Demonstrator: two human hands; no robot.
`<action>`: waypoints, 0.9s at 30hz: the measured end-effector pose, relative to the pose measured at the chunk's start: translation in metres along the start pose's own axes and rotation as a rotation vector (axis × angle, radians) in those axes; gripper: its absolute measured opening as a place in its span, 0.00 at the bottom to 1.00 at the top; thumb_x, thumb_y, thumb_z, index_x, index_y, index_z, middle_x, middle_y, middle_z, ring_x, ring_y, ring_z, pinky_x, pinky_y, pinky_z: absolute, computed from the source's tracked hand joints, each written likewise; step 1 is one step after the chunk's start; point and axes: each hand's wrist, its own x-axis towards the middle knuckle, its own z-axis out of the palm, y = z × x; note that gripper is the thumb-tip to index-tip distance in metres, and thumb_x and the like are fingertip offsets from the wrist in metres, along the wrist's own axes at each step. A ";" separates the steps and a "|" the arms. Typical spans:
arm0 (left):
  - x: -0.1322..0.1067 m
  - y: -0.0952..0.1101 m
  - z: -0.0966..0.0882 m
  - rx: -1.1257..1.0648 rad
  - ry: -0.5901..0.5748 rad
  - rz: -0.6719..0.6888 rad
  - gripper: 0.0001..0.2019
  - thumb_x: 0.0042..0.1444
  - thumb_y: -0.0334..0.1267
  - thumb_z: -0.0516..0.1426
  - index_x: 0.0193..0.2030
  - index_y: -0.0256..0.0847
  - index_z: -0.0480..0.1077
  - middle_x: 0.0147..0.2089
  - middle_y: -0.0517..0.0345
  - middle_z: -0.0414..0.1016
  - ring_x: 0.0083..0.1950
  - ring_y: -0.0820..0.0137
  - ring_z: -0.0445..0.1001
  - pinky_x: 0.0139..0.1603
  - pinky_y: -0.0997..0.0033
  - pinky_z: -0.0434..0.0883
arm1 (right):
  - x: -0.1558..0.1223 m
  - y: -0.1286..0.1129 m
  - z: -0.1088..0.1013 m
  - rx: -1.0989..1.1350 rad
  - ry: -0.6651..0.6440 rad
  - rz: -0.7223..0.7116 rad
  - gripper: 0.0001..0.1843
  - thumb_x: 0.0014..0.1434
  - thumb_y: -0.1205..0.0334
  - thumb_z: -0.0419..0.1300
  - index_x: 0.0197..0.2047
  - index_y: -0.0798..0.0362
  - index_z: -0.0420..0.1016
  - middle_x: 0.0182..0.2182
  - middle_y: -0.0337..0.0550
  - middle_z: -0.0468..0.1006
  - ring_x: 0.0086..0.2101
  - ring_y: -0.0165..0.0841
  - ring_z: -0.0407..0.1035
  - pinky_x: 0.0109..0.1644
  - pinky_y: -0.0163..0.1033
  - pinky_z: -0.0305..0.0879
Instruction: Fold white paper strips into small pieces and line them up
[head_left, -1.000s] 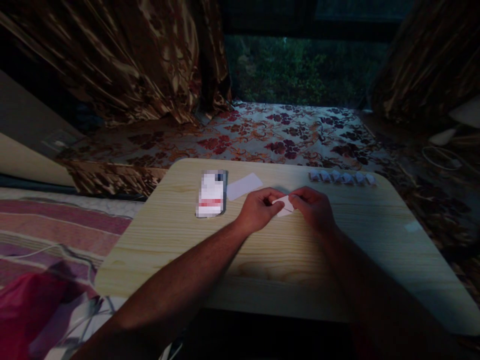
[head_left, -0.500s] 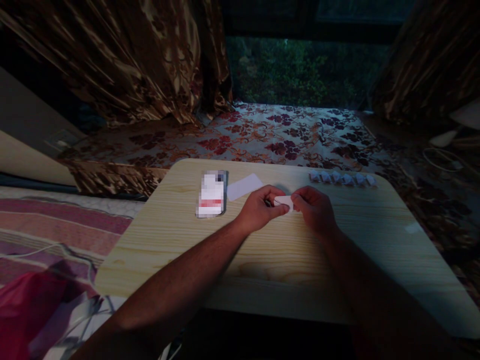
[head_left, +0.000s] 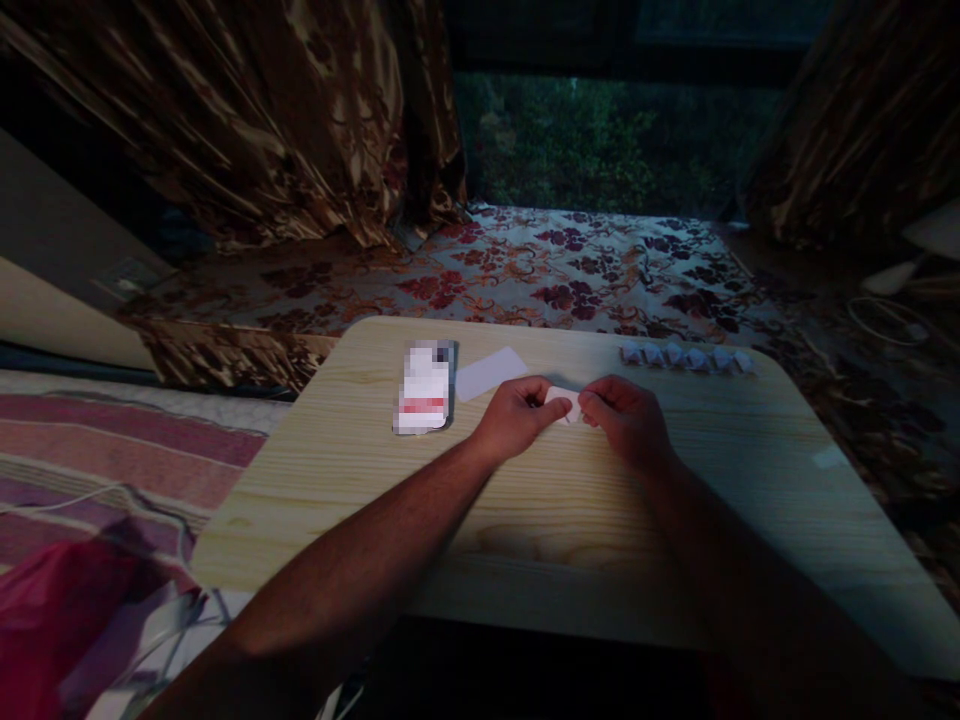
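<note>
A small piece of white paper (head_left: 562, 402) is held between my two hands above the middle of the wooden table (head_left: 525, 520). My left hand (head_left: 519, 415) pinches its left side, thumb in front. On the right side, the fingertips of my right hand (head_left: 622, 415) are closed on the paper's edge. Fingers partly hide the paper, so its full shape does not show. Beyond my left hand lies a flat pale paper strip (head_left: 491, 374). Along the far right edge stands a row of several small folded paper pieces (head_left: 686, 358).
A phone (head_left: 426, 388), its surface blurred out, lies on the table's left half. A small whitish scrap (head_left: 829, 457) rests near the right edge. Behind the table is a ledge with flowered cloth (head_left: 570, 260); a striped bed (head_left: 135, 430) is on the left.
The paper has turned slightly between my fingers, and more of its face now shows. My left thumb has shifted on it. Both hands stay in nearly the same place.
</note>
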 end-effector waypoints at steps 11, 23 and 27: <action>0.001 -0.003 -0.001 -0.024 -0.047 0.017 0.13 0.51 0.46 0.63 0.31 0.36 0.73 0.28 0.59 0.71 0.28 0.75 0.64 0.30 0.73 0.61 | -0.001 -0.001 -0.001 0.032 -0.021 0.028 0.11 0.55 0.58 0.61 0.25 0.54 0.74 0.18 0.36 0.71 0.21 0.27 0.61 0.27 0.34 0.55; 0.001 -0.003 -0.001 -0.121 -0.076 0.002 0.12 0.51 0.44 0.63 0.30 0.36 0.72 0.25 0.63 0.67 0.25 0.78 0.60 0.26 0.75 0.56 | -0.002 -0.002 -0.003 0.009 -0.094 0.019 0.12 0.57 0.58 0.60 0.26 0.54 0.74 0.19 0.36 0.72 0.22 0.27 0.61 0.28 0.34 0.56; 0.001 -0.002 -0.001 -0.156 -0.104 0.007 0.11 0.50 0.43 0.64 0.30 0.36 0.72 0.25 0.63 0.68 0.26 0.78 0.61 0.27 0.75 0.57 | -0.003 -0.001 -0.003 0.033 -0.097 0.013 0.11 0.58 0.58 0.60 0.26 0.54 0.74 0.19 0.36 0.71 0.22 0.27 0.61 0.28 0.34 0.56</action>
